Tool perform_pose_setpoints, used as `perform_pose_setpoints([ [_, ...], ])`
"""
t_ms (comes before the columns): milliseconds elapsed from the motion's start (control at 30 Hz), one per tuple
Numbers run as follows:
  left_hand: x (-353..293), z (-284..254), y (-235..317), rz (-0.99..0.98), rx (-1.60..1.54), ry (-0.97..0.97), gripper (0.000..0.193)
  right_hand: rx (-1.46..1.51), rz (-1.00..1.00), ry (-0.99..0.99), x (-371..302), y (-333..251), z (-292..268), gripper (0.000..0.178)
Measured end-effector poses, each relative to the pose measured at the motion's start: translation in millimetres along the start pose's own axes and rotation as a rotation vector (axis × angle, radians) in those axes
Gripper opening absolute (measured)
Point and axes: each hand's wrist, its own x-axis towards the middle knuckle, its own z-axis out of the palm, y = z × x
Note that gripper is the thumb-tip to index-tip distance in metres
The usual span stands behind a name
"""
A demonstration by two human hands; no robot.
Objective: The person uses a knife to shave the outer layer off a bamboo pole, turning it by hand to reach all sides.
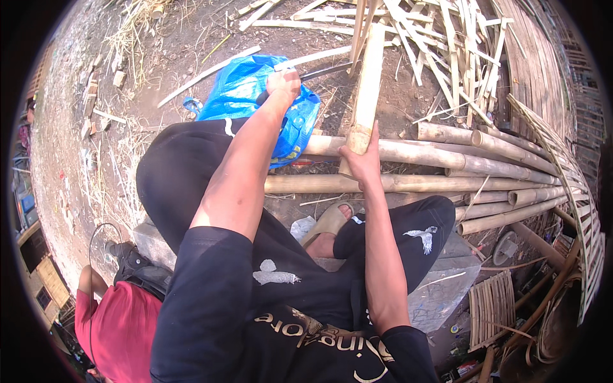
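Nearest, at the lower edge, is the person's black T-shirt (300, 345) with gold lettering, and dark trousers (294, 249) with pale patches. Bare forearms reach up the frame. Just right of centre, the right hand (363, 155) is wrapped round the lower end of a pale bamboo section (368, 89), which slants upward to the top of the frame; one finger lies straight along its right edge, and the fingers underneath are hidden. At upper centre, the left hand (284, 85) is closed in a fist round the handle of a long dark knife (327, 71). Its blade points right, toward the bamboo; whether they touch, I cannot tell. Under the left forearm lies a crumpled blue plastic bag (223, 96). Beyond the right hand, bamboo poles (440, 153) stretch to the right. Farthest, at upper right, split strips (450, 51) lie heaped on bare soil.
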Motion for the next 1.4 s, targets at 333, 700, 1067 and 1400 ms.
perform_pose_setpoints([
  [333, 7, 18, -5, -0.027, -0.078, 0.024, 0.017, -0.074, 0.029, -0.038, 11, -2, -33, 0.110],
  [700, -15, -15, 5, -0.144, -0.105, -0.073, 0.018, -0.094, -0.057, -0.071, 7, -4, -27, 0.107],
  [1067, -19, -4, 2, -0.091, -0.092, -0.092, 0.019, 0.090, -0.507, 0.379, -24, -106, -64, 0.106],
  [1400, -1, -13, 2, -0.098, -0.060, -0.108, 0.023, 0.215, 0.140, -0.161, -39, -51, -88, 0.107],
])
